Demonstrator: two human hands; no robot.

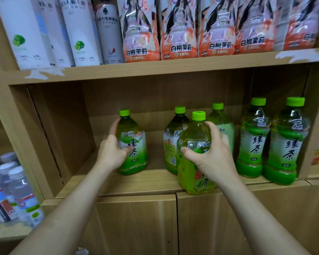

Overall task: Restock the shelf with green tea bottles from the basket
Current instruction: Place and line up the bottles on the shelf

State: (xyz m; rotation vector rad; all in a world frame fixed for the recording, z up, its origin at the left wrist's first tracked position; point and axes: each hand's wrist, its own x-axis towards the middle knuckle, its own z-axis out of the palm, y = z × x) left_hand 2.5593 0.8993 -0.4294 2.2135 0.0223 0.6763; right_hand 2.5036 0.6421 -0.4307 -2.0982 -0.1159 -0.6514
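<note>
Several green tea bottles with green caps stand in the open wooden shelf bay point(136, 183). My left hand point(112, 150) wraps around the leftmost bottle point(134, 144), which stands upright toward the back of the shelf. My right hand point(210, 153) grips another bottle point(193, 159) at the shelf's front edge. Two more bottles point(175, 137) stand right behind that one. Two others point(287, 144) stand at the right end of the bay. The basket is out of sight.
The shelf above point(155, 69) holds white cans point(81, 30) and peach jasmine bottles point(179, 34). Water bottles point(13, 192) fill a lower bay at the left. Closed cabinet doors point(136, 227) sit below. A gap lies between the two held bottles.
</note>
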